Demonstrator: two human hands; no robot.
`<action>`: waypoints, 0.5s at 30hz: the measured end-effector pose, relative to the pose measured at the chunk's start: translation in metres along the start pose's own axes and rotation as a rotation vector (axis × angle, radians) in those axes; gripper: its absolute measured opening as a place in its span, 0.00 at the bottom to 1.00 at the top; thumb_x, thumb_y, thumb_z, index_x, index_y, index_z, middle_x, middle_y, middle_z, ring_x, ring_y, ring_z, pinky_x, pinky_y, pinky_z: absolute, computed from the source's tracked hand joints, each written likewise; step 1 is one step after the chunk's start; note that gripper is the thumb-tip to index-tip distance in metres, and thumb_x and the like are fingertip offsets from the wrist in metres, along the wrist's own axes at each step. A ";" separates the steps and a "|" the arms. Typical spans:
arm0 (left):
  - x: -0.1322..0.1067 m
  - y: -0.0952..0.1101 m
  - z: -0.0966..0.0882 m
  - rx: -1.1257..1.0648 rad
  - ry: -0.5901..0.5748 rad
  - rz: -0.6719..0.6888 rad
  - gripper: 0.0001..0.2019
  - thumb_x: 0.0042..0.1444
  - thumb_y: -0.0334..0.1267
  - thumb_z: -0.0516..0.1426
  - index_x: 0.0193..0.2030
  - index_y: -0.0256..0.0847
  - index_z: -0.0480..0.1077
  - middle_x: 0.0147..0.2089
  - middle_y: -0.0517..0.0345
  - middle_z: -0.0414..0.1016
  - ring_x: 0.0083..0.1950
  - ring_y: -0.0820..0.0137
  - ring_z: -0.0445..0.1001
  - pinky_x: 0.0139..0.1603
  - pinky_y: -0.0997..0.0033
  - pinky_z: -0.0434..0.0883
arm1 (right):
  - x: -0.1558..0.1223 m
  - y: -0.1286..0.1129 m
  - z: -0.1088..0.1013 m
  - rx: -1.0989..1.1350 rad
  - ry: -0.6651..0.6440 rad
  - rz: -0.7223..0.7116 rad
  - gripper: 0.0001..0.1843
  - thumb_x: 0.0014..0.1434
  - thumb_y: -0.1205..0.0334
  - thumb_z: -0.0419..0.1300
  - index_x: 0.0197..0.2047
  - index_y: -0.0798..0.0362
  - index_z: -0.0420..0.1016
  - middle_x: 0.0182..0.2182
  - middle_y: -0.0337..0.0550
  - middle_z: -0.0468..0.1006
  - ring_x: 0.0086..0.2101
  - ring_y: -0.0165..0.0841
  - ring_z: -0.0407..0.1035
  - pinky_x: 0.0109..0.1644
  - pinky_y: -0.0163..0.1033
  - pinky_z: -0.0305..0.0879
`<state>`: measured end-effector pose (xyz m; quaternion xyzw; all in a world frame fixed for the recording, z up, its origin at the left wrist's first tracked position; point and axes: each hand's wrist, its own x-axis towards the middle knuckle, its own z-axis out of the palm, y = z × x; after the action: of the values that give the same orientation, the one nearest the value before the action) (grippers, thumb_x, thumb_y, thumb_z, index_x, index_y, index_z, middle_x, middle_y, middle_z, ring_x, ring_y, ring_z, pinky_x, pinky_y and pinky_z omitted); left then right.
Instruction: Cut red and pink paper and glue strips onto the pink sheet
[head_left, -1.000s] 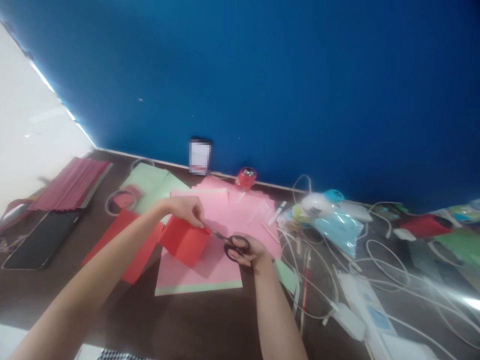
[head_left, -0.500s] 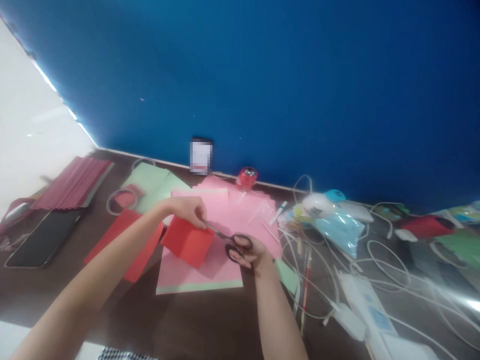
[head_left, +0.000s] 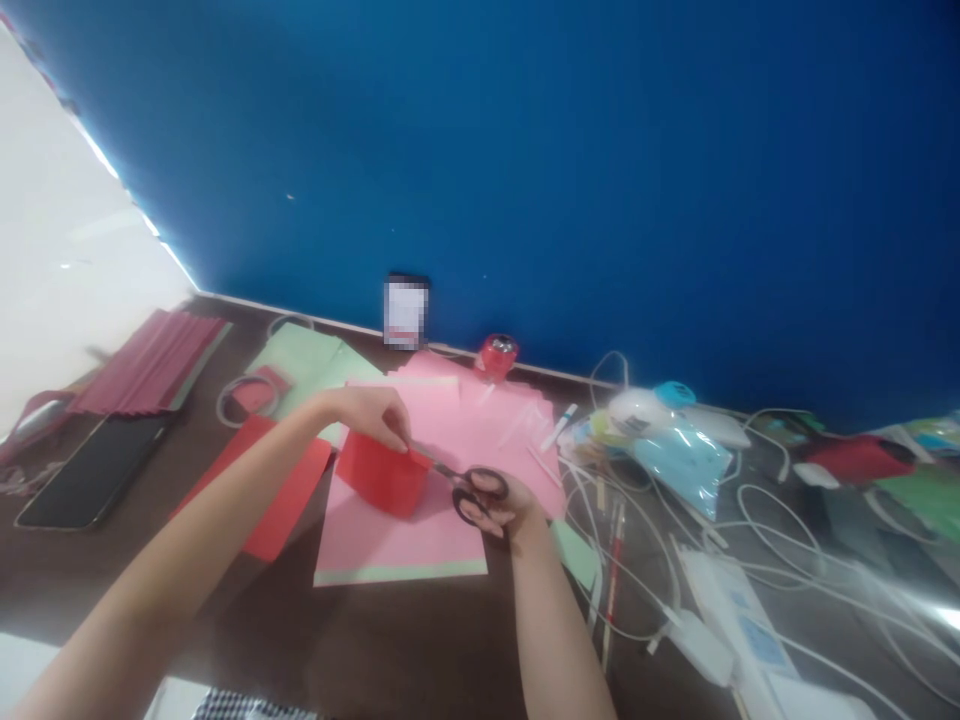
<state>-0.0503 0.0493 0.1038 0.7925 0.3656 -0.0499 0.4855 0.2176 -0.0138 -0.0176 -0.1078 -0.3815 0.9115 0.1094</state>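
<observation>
A deep blue, flat wall [head_left: 525,150] rises behind a dark brown table [head_left: 337,640]. Above the table's middle, a bright red rectangular piece of paper [head_left: 382,480] hangs tilted from the left hand [head_left: 379,412], whose thumb and fingers are pinched on its upper edge. The right hand [head_left: 514,505] is closed around the loops of black-handled metal scissors [head_left: 486,483], their blades lying along that edge, near the left fingertips; whether the blades are parted is too blurred to tell. Underneath spread pale pink paper sheets [head_left: 397,555], the nearest edged in light green. To their left lies a flat red paper sheet [head_left: 289,485], partly behind the left forearm. Farther left is a black rectangular phone [head_left: 94,470], beside a dark pink pleated paper stack [head_left: 150,360]. Thin white cables [head_left: 780,528] tangle at right, near a shiny light-blue plastic packet [head_left: 686,460].
</observation>
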 end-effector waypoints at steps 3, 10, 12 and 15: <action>-0.002 0.000 0.000 -0.022 -0.008 -0.017 0.11 0.45 0.40 0.60 0.36 0.39 0.76 0.36 0.56 0.79 0.38 0.70 0.75 0.36 0.77 0.66 | 0.000 0.000 0.003 0.003 0.045 0.004 0.24 0.58 0.45 0.51 0.28 0.60 0.68 0.16 0.35 0.69 0.07 0.18 0.48 0.06 0.28 0.37; -0.002 0.003 0.002 -0.015 0.010 -0.015 0.12 0.44 0.40 0.61 0.37 0.39 0.74 0.35 0.56 0.79 0.37 0.70 0.75 0.34 0.78 0.66 | 0.001 -0.001 0.016 0.073 0.127 -0.077 0.20 0.55 0.48 0.57 0.27 0.59 0.66 0.19 0.38 0.71 0.09 0.20 0.56 0.08 0.28 0.42; -0.002 0.007 0.003 0.004 -0.004 -0.018 0.12 0.45 0.39 0.61 0.38 0.38 0.74 0.36 0.55 0.79 0.37 0.70 0.75 0.33 0.79 0.66 | 0.000 -0.002 0.015 0.061 0.084 -0.036 0.22 0.56 0.47 0.55 0.28 0.61 0.67 0.17 0.38 0.70 0.09 0.20 0.54 0.07 0.27 0.38; -0.002 0.014 0.004 0.033 -0.013 -0.018 0.13 0.44 0.38 0.61 0.38 0.38 0.74 0.37 0.55 0.78 0.37 0.70 0.75 0.33 0.79 0.66 | -0.002 -0.003 0.012 0.041 -0.003 0.046 0.25 0.58 0.45 0.52 0.28 0.63 0.69 0.15 0.39 0.70 0.07 0.17 0.45 0.06 0.27 0.33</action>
<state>-0.0418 0.0416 0.1126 0.7967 0.3688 -0.0655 0.4743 0.2170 -0.0200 -0.0071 -0.1131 -0.3603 0.9216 0.0900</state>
